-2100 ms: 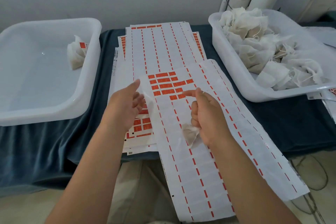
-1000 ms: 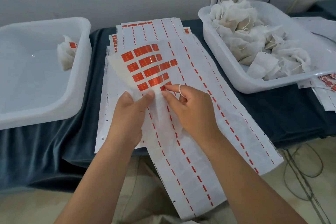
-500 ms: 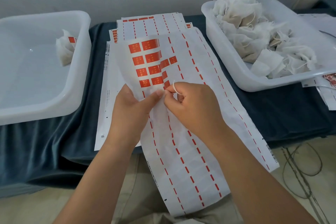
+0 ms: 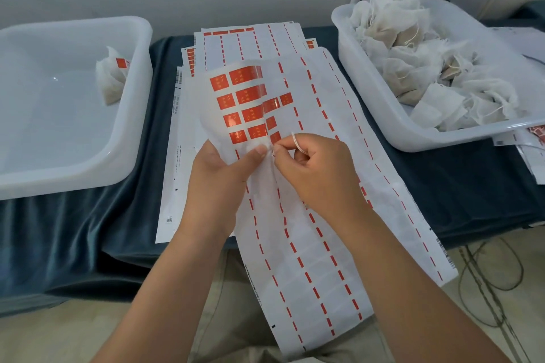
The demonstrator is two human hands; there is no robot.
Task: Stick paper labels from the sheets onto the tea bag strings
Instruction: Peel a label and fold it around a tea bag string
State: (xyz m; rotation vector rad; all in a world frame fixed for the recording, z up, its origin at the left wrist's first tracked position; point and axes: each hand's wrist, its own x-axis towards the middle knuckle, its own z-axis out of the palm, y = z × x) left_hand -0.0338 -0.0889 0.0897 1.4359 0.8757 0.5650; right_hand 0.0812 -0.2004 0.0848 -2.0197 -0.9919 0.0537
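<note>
A long white label sheet (image 4: 318, 233) with a block of red labels (image 4: 244, 103) lies across the table and hangs over its front edge. My left hand (image 4: 218, 174) grips the sheet's left edge and bends it upward, thumb on top. My right hand (image 4: 312, 168) has its fingers curled, with a white tea bag string (image 4: 296, 141) looped over its index finger, and pinches at the sheet just below the red labels. The tea bag itself is hidden under my right hand.
More label sheets (image 4: 250, 41) are stacked behind. A white tub (image 4: 383, 115) full of tea bags stands at the right. A white tub (image 4: 138, 91) on the left holds one labelled tea bag (image 4: 112, 76). Dark blue cloth (image 4: 88, 230) covers the table. Cables (image 4: 486, 271) lie on the floor.
Both hands came together on the sheet. My left hand lifted and curled its edge, and my right hand moved up to pinch at the lowest red labels, string over its finger.
</note>
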